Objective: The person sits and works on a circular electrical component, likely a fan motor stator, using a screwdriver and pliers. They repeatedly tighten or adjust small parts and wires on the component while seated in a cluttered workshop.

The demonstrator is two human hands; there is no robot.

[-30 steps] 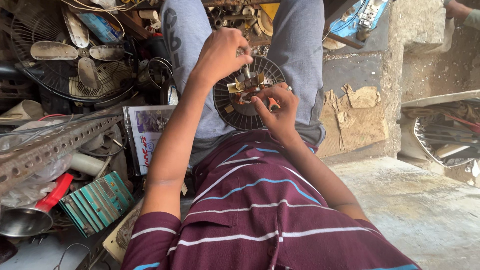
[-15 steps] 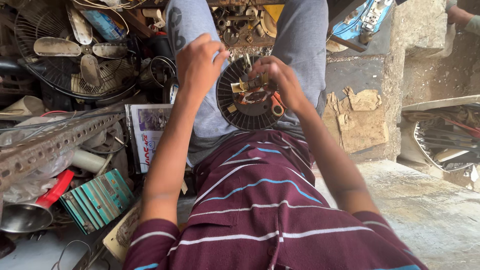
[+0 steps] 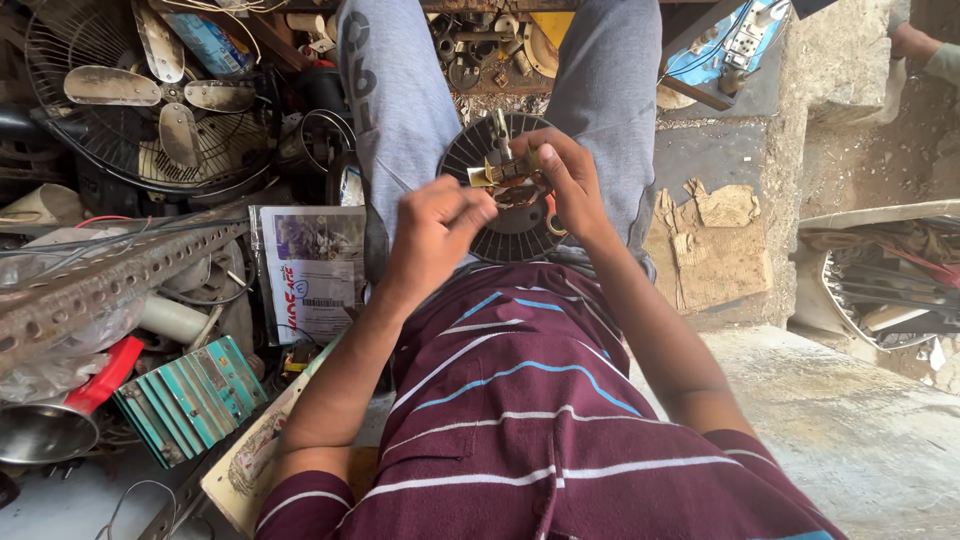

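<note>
Resting on the lap, a round black fan motor (image 3: 505,205) is steadied by the right hand (image 3: 565,180); beside it, the left hand (image 3: 432,232) is clenched, its contents hidden. Thin windings could be torn if tugged hard.

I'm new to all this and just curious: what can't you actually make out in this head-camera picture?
- What the left hand pinches: hidden inside its closed fingers.
- The middle of the round black fan part: covered by the right hand and small brass pieces.
- The table fan: cut off by the top and left edges.
- Another person's hand at top right: cut off by the edge.
</note>
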